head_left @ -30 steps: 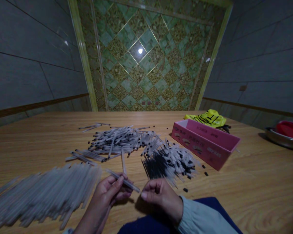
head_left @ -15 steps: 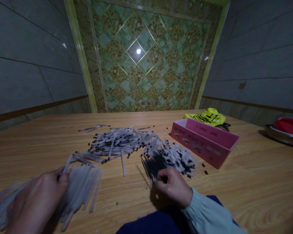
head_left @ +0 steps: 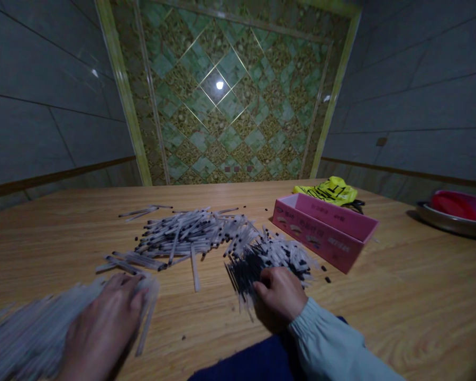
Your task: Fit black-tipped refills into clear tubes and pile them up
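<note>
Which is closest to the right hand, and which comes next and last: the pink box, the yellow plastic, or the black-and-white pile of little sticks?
From the right hand, in the head view:
1. Black-and-white pile: right at the fingers.
2. Pink box: beyond the pile, to the right.
3. Yellow plastic: behind the box.

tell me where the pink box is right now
In the head view, the pink box sits right of centre on the table, just in front of the crumpled yellow plastic.
</note>
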`<control>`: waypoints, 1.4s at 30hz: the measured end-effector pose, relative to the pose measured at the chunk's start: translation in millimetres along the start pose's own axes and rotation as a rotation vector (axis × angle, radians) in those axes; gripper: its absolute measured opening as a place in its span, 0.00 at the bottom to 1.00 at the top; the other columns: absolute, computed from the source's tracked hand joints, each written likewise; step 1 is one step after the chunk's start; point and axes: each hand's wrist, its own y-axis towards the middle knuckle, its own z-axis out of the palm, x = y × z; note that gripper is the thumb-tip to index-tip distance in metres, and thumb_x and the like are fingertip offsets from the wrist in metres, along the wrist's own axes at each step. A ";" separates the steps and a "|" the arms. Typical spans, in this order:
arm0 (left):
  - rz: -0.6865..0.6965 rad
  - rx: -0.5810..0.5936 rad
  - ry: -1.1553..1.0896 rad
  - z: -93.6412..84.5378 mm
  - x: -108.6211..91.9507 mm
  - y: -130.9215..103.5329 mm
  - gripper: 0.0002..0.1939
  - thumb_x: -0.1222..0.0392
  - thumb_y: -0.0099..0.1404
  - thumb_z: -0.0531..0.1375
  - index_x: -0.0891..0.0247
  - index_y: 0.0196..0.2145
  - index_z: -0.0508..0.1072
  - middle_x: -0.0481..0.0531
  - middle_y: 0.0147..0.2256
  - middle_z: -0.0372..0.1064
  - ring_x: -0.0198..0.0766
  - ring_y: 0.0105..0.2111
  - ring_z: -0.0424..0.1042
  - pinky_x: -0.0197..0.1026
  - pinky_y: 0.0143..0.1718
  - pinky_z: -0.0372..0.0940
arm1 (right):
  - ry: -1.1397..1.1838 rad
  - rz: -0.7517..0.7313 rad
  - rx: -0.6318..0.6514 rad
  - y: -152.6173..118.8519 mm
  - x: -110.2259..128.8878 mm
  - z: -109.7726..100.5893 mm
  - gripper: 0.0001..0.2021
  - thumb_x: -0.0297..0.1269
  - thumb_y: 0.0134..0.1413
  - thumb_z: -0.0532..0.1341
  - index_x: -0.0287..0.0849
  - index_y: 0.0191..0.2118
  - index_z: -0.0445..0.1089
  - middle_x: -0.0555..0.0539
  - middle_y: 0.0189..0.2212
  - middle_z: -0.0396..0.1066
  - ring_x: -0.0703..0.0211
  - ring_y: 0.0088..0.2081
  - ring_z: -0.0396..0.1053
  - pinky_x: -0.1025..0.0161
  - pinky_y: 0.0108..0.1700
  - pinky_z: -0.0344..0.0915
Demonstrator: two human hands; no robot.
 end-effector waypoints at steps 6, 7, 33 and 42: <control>0.269 0.202 -0.074 38.7 -39.9 -14.3 0.16 0.56 0.64 0.46 0.57 0.37 0.73 0.52 0.42 0.68 0.39 0.37 0.71 0.39 0.39 0.62 | 0.211 0.012 -0.150 53.8 -27.9 -19.5 0.07 0.34 0.48 0.56 0.41 0.30 0.70 0.48 0.26 0.71 0.60 0.29 0.66 0.67 0.29 0.53; 0.284 0.222 -0.092 41.5 -42.2 -15.9 0.16 0.57 0.64 0.45 0.57 0.36 0.72 0.51 0.42 0.67 0.39 0.37 0.70 0.38 0.39 0.62 | 0.217 0.015 -0.151 63.3 -33.6 -21.4 0.07 0.33 0.47 0.56 0.40 0.31 0.70 0.47 0.26 0.71 0.60 0.29 0.66 0.67 0.29 0.54; 0.142 0.119 0.050 38.7 -40.1 -19.7 0.15 0.61 0.62 0.46 0.61 0.34 0.72 0.57 0.36 0.69 0.44 0.36 0.70 0.41 0.34 0.60 | 0.766 -0.255 0.158 22.8 91.5 31.3 0.06 0.30 0.48 0.56 0.39 0.34 0.68 0.48 0.28 0.67 0.61 0.31 0.65 0.65 0.34 0.59; 0.211 0.233 -0.730 46.9 -56.2 -18.7 0.14 0.54 0.61 0.53 0.60 0.36 0.77 0.55 0.34 0.74 0.44 0.38 0.71 0.42 0.41 0.61 | 1.421 -0.067 0.425 -27.8 68.0 30.9 0.05 0.28 0.39 0.57 0.39 0.28 0.62 0.53 0.22 0.62 0.66 0.24 0.59 0.69 0.26 0.56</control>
